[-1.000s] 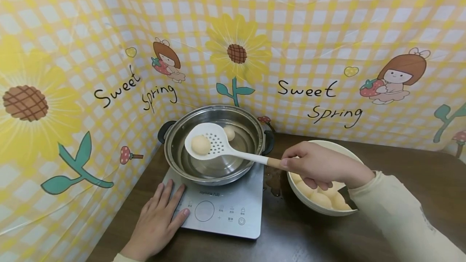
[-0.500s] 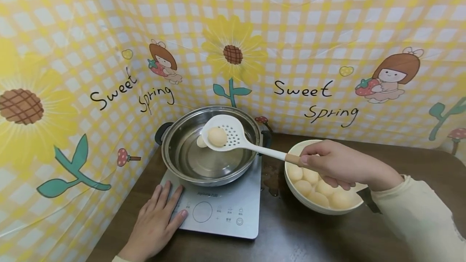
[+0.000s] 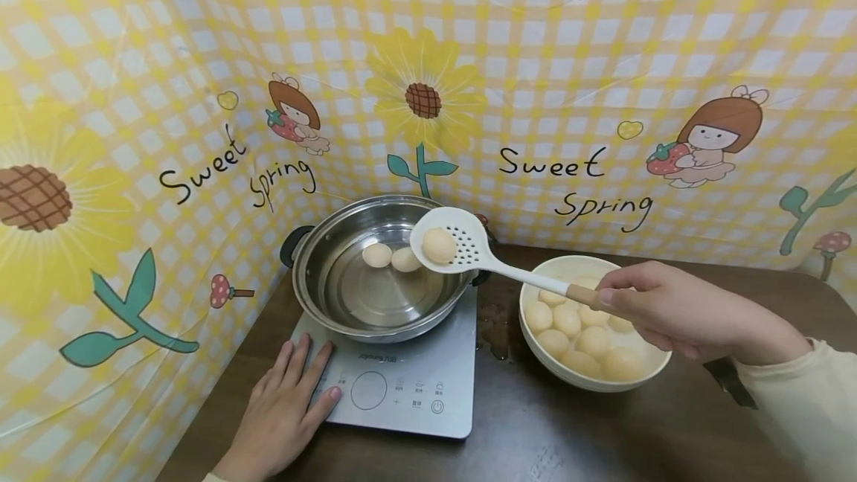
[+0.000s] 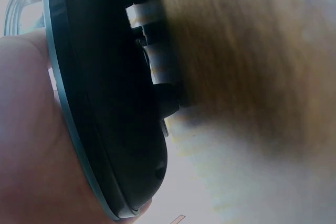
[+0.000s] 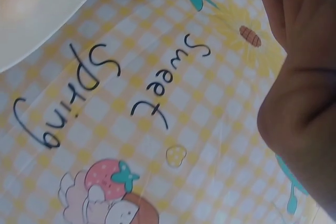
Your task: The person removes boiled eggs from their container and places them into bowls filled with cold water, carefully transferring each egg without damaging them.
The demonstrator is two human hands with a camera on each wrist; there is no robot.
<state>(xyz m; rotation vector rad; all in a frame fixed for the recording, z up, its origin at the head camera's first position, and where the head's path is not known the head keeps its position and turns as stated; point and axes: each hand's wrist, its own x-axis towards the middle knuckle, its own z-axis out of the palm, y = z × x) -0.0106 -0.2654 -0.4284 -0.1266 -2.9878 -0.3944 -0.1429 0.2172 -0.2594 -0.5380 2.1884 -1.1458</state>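
Observation:
My right hand (image 3: pixel 696 311) grips the wooden handle end of a white slotted spoon (image 3: pixel 522 274). An egg (image 3: pixel 438 245) rests in the spoon's perforated bowl, above the right side of a steel pot (image 3: pixel 303 296). Two pale eggs (image 3: pixel 377 255) lie in the water in that pot. Fingers spread and fairly straight, my left hand (image 3: pixel 284 400) rests on the left edge of the silver induction cooker (image 3: pixel 448 370) under the pot. A white bowl (image 3: pixel 602 387) with several eggs (image 3: pixel 552 344) stands right of the cooker. The right wrist view shows part of my hand, not the spoon.
A dark wooden table (image 3: pixel 522 422) carries everything. Water spots (image 3: pixel 495 329) lie between cooker and bowl. A yellow checked cloth (image 3: pixel 549 95) hangs close behind and to the left. A small dark object (image 3: pixel 730 381) is partly hidden near my right sleeve.
My right hand has moved right, carrying the slotted spoon and its egg from over the pot's left part toward its right rim. Both eggs in the pot are now exposed. My left hand stays put.

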